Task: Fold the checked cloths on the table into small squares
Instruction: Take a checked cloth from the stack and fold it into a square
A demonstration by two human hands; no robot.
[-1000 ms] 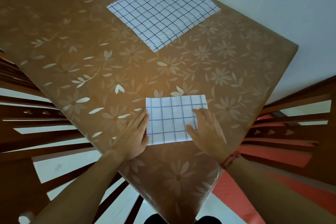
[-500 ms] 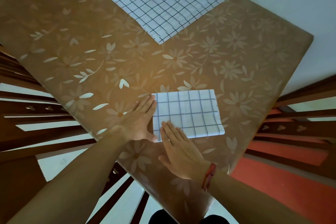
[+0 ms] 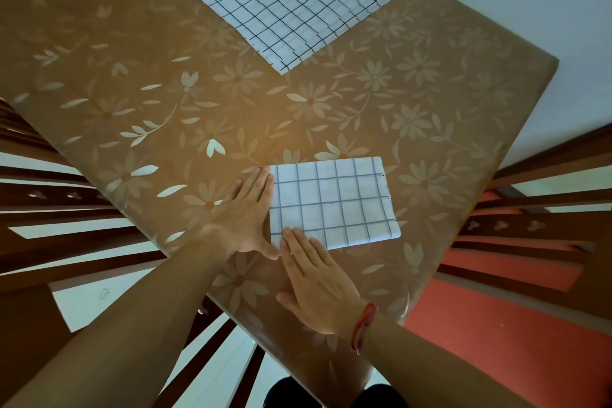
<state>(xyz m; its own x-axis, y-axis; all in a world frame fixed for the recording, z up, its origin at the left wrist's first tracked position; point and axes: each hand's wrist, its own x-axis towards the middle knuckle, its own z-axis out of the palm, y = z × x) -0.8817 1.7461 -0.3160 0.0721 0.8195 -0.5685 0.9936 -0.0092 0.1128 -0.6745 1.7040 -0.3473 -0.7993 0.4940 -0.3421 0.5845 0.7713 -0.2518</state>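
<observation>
A folded white checked cloth (image 3: 337, 202) lies as a small rectangle near the table's near corner. My left hand (image 3: 246, 215) lies flat on the table with straight fingers along the cloth's left edge. My right hand (image 3: 318, 278), flat with fingers straight, touches the cloth's near-left corner with its fingertips. A larger checked cloth (image 3: 294, 0) is spread flat at the far side of the table.
The table (image 3: 165, 103) has a brown covering with a pale flower pattern. Wooden chairs stand to the left (image 3: 66, 219) and to the right (image 3: 536, 209). A red floor patch (image 3: 496, 334) shows at the lower right.
My right hand moved from the folded cloth's right part to its near-left corner and has since held there. My left hand stays at the left edge. The camera has moved closer.
</observation>
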